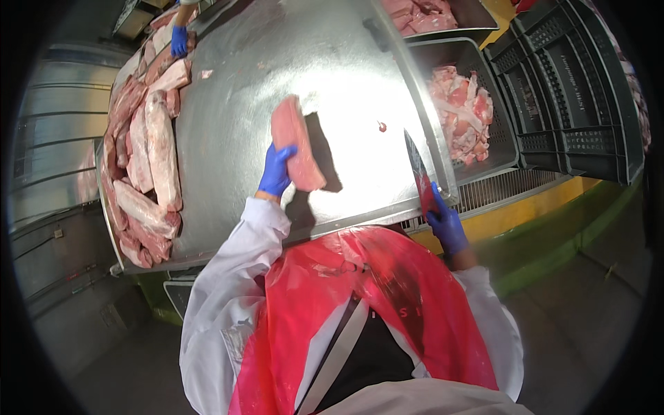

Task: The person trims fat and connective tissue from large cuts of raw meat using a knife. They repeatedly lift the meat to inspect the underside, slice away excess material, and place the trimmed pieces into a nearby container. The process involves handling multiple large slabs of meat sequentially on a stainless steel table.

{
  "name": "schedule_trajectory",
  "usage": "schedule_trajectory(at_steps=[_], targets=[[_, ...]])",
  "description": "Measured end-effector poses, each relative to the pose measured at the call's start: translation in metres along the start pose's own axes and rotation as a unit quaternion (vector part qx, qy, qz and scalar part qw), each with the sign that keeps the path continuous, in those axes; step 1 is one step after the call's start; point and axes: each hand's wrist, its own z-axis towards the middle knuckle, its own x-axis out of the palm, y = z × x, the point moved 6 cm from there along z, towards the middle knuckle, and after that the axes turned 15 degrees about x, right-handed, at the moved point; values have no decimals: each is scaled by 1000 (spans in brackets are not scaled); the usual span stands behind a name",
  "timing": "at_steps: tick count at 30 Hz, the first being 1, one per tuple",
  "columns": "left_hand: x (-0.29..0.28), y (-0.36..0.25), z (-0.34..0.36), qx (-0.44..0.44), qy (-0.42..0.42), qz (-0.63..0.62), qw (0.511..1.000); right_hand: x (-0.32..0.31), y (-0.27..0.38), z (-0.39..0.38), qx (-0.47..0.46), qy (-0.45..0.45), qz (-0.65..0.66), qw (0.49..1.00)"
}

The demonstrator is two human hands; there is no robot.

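From where I stood, the slab of meat hid most of the left hand's fingers, and the right hand covered part of the knife's handle. A scrap on the table was too small to make out, perhaps a bit of meat. In the heap, upper cuts concealed those underneath. Only a co-worker's gloved hand and some forearm showed, the rest cut off above, as was the far end of the upper crate.
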Motion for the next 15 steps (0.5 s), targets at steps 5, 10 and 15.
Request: schedule_trajectory(at_steps=[5, 10, 15], targets=[[161, -111, 187, 142, 149, 5, 979, -11, 34, 18, -55, 5, -23, 998], [23, -71, 236, 211, -50, 484, 848, -38, 25, -1, -8, -48, 18, 999], [15, 92, 131, 176, -17, 675, 716, -35, -38, -19, 114, -94, 106, 983]])
